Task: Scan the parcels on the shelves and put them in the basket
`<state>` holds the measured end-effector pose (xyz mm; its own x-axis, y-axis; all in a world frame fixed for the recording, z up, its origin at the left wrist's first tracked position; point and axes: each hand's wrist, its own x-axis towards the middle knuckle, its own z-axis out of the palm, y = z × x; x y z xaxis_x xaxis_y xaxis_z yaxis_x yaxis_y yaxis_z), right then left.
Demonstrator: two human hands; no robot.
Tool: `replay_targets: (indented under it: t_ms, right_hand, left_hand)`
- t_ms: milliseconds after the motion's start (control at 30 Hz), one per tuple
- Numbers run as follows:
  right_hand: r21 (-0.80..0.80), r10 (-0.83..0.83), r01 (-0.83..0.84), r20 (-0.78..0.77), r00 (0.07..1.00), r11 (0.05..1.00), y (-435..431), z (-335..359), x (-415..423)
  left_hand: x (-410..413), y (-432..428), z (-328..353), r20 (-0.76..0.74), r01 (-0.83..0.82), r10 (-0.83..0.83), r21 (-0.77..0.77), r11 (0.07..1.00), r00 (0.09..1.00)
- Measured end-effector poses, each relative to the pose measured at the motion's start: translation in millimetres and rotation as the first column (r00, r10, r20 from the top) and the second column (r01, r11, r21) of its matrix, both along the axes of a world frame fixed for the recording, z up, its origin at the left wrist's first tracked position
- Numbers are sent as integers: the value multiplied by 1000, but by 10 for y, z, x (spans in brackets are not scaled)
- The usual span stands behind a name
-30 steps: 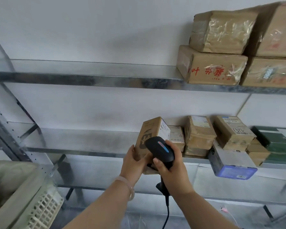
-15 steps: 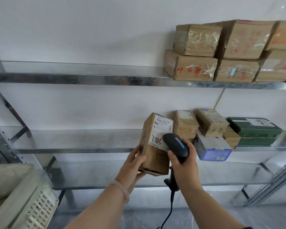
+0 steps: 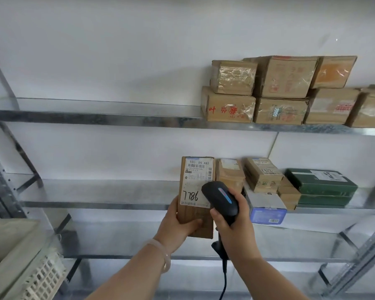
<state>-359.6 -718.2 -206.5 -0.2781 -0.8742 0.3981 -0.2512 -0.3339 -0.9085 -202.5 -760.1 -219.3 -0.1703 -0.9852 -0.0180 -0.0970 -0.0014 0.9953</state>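
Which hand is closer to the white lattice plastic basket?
Left. The left hand, gripping the brown cardboard parcel, is right of the basket; the right hand, gripping the black scanner, is farther right.

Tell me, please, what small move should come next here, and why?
Probably aim the scanner at the barcode near the parcel's top: the left hand holds it upright, label showing, while the right hand's scanner overlaps the label's lower corner.
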Motion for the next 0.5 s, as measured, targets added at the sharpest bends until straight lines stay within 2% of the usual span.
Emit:
replay_targets:
  t_ms: [367, 500]
  right_hand:
    - [-13, 34, -34, -40, 999, 999, 74, -10, -198]
    - [-29, 41, -42, -48, 998, 999, 83, -12, -218]
  left_hand:
    - [-228, 89, 38, 49, -130, 141, -173, 976, 989]
    - [-236, 98, 47, 65, -156, 167, -151, 976, 984]
